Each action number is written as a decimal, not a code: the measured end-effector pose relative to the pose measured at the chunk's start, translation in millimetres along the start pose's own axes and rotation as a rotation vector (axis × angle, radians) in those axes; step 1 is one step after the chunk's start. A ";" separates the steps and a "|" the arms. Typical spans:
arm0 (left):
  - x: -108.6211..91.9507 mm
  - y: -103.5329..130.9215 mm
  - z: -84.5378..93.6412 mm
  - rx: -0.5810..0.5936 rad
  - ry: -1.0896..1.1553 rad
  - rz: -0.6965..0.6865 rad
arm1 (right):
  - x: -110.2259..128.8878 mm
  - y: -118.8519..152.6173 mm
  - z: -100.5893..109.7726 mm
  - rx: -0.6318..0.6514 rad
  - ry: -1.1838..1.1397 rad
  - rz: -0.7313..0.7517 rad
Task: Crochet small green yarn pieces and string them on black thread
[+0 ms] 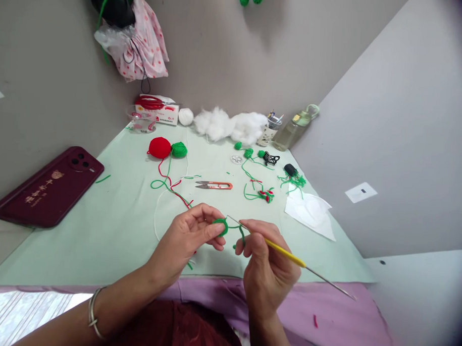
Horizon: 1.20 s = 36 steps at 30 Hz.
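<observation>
Near the front of the table, my left hand (189, 237) pinches a small round green crochet piece (221, 226) between thumb and fingers. My right hand (268, 260) grips a crochet hook (285, 252) with a yellow handle and a metal shaft at each end. The hook's upper tip points left, close beside the crochet piece. A green yarn strand (234, 227) runs from the piece to my right fingers, and its end hangs below them. Beyond my hands lie orange-handled thread snips (214, 185). My left palm is partly hidden.
Behind sit a red yarn ball (159, 147), a green yarn ball (179, 150) and white stuffing (228, 125). A dark red phone (48, 187) leans at the left. Small green crochet pieces (266, 195), white paper (309, 213) and a bottle (293, 128) are at the right.
</observation>
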State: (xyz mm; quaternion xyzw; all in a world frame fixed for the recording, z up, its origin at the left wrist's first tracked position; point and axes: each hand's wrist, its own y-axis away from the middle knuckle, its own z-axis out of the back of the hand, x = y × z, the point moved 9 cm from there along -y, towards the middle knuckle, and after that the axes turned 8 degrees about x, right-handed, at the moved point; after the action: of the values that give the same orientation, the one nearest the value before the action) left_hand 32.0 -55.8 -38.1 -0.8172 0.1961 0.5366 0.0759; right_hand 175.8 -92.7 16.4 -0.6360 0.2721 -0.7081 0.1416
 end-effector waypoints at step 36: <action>-8.6 2.6 -11.0 0.012 -0.031 -0.072 | -19.7 -1.4 -6.3 0.089 -0.028 -0.055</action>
State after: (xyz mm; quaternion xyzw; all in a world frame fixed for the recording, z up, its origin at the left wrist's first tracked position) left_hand 37.3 -59.8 -25.6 -0.8148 0.1687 0.5450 0.1031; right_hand 172.8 -79.5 0.7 -0.6460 0.2206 -0.7143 0.1541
